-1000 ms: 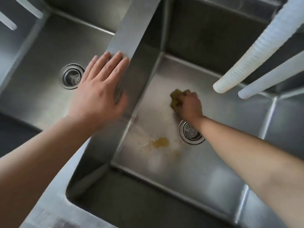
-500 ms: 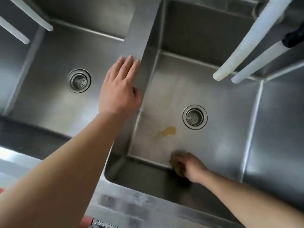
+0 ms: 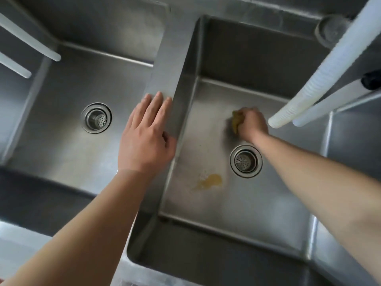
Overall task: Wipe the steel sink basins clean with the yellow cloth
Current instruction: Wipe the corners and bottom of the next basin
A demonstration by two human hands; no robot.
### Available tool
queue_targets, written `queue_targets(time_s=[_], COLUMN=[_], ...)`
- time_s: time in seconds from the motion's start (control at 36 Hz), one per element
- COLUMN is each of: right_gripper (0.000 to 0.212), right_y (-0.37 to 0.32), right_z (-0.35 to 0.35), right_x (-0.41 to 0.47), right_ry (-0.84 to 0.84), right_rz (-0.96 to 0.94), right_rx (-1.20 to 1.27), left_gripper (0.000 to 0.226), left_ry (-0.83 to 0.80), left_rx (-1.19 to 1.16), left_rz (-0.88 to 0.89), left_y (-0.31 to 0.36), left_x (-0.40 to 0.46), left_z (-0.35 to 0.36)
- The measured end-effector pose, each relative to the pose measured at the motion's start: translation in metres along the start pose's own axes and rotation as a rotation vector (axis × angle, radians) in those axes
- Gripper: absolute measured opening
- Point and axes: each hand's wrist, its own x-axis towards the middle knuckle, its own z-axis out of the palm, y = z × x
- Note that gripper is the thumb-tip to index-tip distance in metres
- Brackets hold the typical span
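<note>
Since 0.5 s ago, right hand (image 3: 252,122), fisting yellow cloth (image 3: 236,121), is scrubbing beyond drain (image 3: 246,161); open left hand (image 3: 147,137) is bracing on divider (image 3: 165,83) for reach.

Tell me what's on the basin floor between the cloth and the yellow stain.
In the head view, mostly bare steel; the drain sits just right of the line from the cloth to the stain.

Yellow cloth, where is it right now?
Head view: the yellow cloth is bunched in the right hand, pressed on the right basin floor, just beyond the drain.
</note>
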Motion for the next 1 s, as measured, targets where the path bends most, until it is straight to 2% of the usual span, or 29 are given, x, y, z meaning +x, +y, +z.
queue_targets(time_s=[0.08, 0.14, 0.25, 0.33, 0.42, 0.47, 0.67, 0.78, 0.86, 0.92, 0.94, 1.0], right_gripper=[0.037, 0.036, 0.034, 0.034, 0.035, 0.039, 0.055, 0.041, 0.037, 0.046, 0.049, 0.048], right_y=[-0.013, -0.019, -0.021, -0.015, 0.000, 0.017, 0.050, 0.035, 0.014, 0.004, -0.001, -0.010], right_z=[0.004, 0.012, 0.033, 0.049, 0.062, 0.069, 0.106, 0.123, 0.119, 0.107, 0.099, 0.078], right_x=[0.039, 0.057, 0.054, 0.017, -0.026, -0.057, -0.175, -0.213, -0.209, -0.190, -0.177, -0.147], right_ry=[0.107, 0.087, -0.022, -0.135, -0.295, -0.378, -0.560, -0.713, -0.911, -1.034, -1.052, -0.967], right_rz=[-0.097, -0.100, -0.123, -0.238, -0.396, -0.434, -0.363, -0.304, -0.113, 0.000, 0.009, -0.001], right_rx=[-0.074, -0.086, -0.049, -0.030, -0.192, -0.283, -0.338, -0.201, -0.137, -0.103, -0.108, -0.115], left_gripper=[0.071, 0.070, 0.068, 0.068, 0.071, 0.073, 0.071, 0.072, 0.073, 0.074, 0.074, 0.074], left_ry=[0.038, 0.045, 0.053, 0.034, -0.001, -0.023, 0.001, -0.008, -0.023, -0.033, -0.037, -0.048], left_rx=[-0.021, -0.018, -0.030, -0.037, -0.035, -0.046, -0.042, -0.032, -0.028, -0.027, -0.026, -0.035], left_rz=[-0.010, -0.010, -0.009, -0.029, -0.054, -0.058, -0.030, -0.029, -0.028, -0.032, -0.030, -0.016], left_y=[-0.003, -0.003, -0.004, -0.003, -0.002, -0.001, -0.002, -0.002, -0.003, -0.004, -0.004, -0.004], left_x=[0.001, 0.002, 0.001, 0.001, 0.001, 0.001, 0.002, 0.000, 0.001, 0.000, 0.000, 0.000], left_z=[0.003, 0.003, 0.005, 0.002, -0.001, -0.002, 0.000, 0.001, 0.000, 0.000, 0.000, 0.001])
